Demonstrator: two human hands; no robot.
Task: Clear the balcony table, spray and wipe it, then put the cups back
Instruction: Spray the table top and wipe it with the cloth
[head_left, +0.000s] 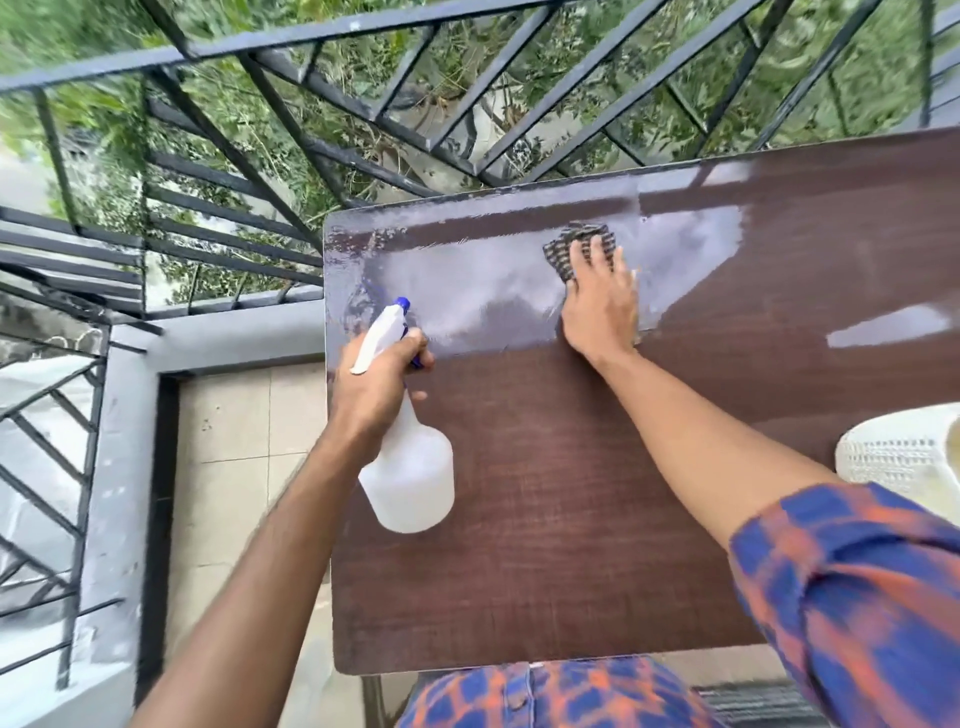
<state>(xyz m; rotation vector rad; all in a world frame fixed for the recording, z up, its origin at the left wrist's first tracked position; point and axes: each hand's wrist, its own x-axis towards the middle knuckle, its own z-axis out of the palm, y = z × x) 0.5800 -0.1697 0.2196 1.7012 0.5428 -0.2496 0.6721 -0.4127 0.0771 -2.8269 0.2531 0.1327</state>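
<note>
The dark brown table (545, 545) fills the middle of the head view, and its far strip shines wet. My left hand (376, 387) grips a white spray bottle (410, 478) with a blue nozzle, held over the table's left edge. My right hand (600, 301) lies flat, fingers spread, pressing a dark checked cloth (574, 241) onto the wet far part of the table. No cups are in view.
A black metal railing (311, 130) runs close behind and left of the table, with greenery beyond. A white perforated object (904, 454) shows at the right edge. Pale floor tiles (234, 441) lie left of the table.
</note>
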